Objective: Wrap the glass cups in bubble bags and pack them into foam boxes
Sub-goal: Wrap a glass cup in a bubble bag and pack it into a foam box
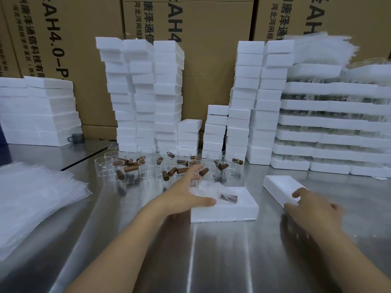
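Steel table [211,250]: left hand [184,197] splayed over foam box [232,212], right hand [315,210] touching lid [279,185]

Hovering the left hand [186,193], fingers spread, over the open foam box [224,212] at centre frame, thumb resting on its near-left rim; cradling a bubble-wrapped cup [211,192] in that box's hollow; pinching the near end of the foam lid [277,186], right of centre, with the right hand [313,208]; crowding the steel table [211,261] just above centre, loose glass cups [148,169] and brown cylinders [128,168]; lying at lower left, bubble bags [36,197]; rising across the back, foam box stacks [143,92] against cardboard cartons [201,17].
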`<state>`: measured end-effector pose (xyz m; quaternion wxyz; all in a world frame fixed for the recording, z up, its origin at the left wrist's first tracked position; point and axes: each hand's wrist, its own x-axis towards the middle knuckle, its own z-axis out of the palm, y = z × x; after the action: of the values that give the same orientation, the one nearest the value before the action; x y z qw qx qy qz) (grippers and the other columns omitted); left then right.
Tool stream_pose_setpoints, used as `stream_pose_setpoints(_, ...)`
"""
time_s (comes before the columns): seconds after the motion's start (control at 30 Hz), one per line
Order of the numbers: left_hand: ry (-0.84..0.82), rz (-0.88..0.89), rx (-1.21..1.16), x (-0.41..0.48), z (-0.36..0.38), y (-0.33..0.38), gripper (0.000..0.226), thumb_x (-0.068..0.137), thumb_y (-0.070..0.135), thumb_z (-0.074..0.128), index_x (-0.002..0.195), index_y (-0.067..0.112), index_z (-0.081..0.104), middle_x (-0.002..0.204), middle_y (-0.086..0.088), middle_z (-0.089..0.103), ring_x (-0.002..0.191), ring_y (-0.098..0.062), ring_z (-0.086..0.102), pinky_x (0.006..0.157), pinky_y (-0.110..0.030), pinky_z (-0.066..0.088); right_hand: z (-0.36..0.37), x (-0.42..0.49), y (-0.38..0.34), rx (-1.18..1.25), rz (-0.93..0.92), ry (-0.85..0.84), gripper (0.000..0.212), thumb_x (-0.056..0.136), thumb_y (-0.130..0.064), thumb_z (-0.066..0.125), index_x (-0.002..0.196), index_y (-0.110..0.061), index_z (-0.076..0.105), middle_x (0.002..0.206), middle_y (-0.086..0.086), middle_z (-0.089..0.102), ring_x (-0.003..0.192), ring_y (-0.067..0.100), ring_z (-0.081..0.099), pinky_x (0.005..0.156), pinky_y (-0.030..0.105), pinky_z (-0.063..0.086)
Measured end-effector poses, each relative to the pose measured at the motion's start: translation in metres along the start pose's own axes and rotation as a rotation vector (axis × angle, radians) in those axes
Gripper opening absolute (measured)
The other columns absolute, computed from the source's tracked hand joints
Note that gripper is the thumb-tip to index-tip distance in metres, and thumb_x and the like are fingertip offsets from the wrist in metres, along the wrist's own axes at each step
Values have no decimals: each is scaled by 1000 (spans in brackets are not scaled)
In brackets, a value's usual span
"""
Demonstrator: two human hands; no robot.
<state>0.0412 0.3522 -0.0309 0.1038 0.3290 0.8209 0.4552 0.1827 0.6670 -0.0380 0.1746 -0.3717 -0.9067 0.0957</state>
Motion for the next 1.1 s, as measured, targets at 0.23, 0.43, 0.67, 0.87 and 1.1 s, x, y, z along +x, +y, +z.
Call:
stream_pose_setpoints(0.23, 20, -153, -234, -4, -22, -7, 68, 71, 33, 78, 135, 37, 57, 149, 8, 60, 133, -11, 57, 114, -38, 45, -1, -3, -14, 206, -115, 207, 10, 93, -35, 55, 92, -30, 63, 69, -13, 61, 70, 14, 53, 87, 38, 25)
stream_pose_setpoints(0.43, 125, -140, -257, -3, -26, -19, 16, 97, 24, 76, 82, 30, 78, 126, 13, 75, 124, -11, 66, 106, -37, 57, 5, -1, -16, 251, -107, 160, 10, 93, -38, 57, 91, -31, 64, 71, -14, 62, 69, 1, 47, 86, 37, 25)
stream_pose_setpoints(0.67, 195, -105, -56, 1, -12, -15, 4, 93, 17, 79, 91, 19, 76, 100, 2, 79, 93, -12, 71, 90, -28, 54, 11, 3, -16, 290, -107, 157, 12, 92, -39, 58, 81, -32, 60, 70, -13, 64, 69, 2, 50, 85, 37, 26)
stream_pose_setpoints(0.87, 128, -210, -126, 6, -6, -10, 23, 94, 20, 71, 113, 32, 64, 115, 10, 69, 107, -4, 62, 79, -19, 43, 14, 3, -18, 285, -126, 147, 13, 92, -40, 58, 82, -32, 61, 72, -13, 65, 71, 5, 52, 85, 38, 26)
stream_pose_setpoints(1.1, 150, -243, -155, 14, 6, -10, 38, 91, 14, 69, 119, 37, 57, 135, 2, 57, 121, -19, 59, 94, -30, 48, 14, 1, -18, 286, -139, 151, 14, 93, -39, 57, 82, -31, 61, 71, -13, 65, 71, 4, 52, 83, 38, 24)
